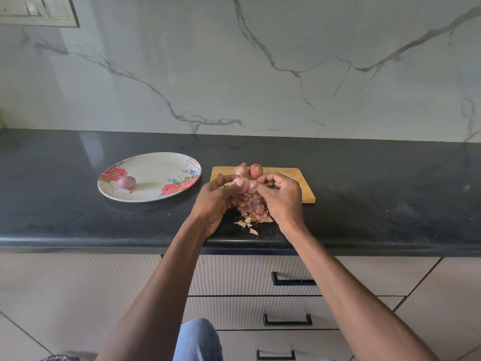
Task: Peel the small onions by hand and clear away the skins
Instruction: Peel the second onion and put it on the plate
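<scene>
My left hand [217, 201] grips a small pink onion [240, 184] above the front edge of the wooden cutting board [291, 178]. My right hand [281, 198] pinches a strip of its skin [252, 189] right beside the onion. Two unpeeled onions lie at the back of the board, one pale [241, 170] and one red [255, 171]. A peeled purple onion [126, 183] sits on the floral plate [156, 165] to the left. A pile of loose skins [253, 214] lies on the black counter below my hands.
The black counter [377, 194] runs wall to wall, with a marble backsplash behind it. Drawers with black handles [292, 281] are below the counter's front edge. A switch panel [39, 10] is on the wall at top left.
</scene>
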### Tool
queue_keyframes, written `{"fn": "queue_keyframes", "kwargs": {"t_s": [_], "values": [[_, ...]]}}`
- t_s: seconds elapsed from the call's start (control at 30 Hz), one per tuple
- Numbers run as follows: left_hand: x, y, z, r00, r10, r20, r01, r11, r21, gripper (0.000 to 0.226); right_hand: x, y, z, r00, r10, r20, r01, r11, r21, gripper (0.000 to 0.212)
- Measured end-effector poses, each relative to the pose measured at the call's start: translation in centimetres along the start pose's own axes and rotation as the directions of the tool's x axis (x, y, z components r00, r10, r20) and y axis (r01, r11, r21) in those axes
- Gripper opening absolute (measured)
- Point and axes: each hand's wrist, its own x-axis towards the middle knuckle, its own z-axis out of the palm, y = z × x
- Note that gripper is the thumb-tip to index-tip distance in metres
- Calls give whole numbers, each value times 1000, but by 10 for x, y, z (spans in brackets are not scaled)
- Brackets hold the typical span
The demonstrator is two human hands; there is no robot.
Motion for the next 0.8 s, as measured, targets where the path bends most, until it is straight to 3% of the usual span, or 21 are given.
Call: {"fn": "queue_keyframes", "kwargs": {"t_s": [0.27, 0.47, 0.6, 0.8], "values": [[3, 1, -2, 999, -24, -29, 23, 999, -41, 18, 0, 2, -3, 993, 18, -119, -14, 999, 35, 11], [1, 2, -1, 1000, -6, 5, 6, 996, -91, 15, 0, 5, 4, 958, -286, -19, 277, 942, -190, 14], [0, 1, -2, 1000, 1, 31, 2, 997, -78, 16, 0, 5, 3, 976, -184, 116, 199, 972, -129, 31], [2, -3, -3, 999, 28, 42, -28, 1000, -8, 32, -1, 5, 3, 988, -136, 77, 140, 989, -50, 17]]}}
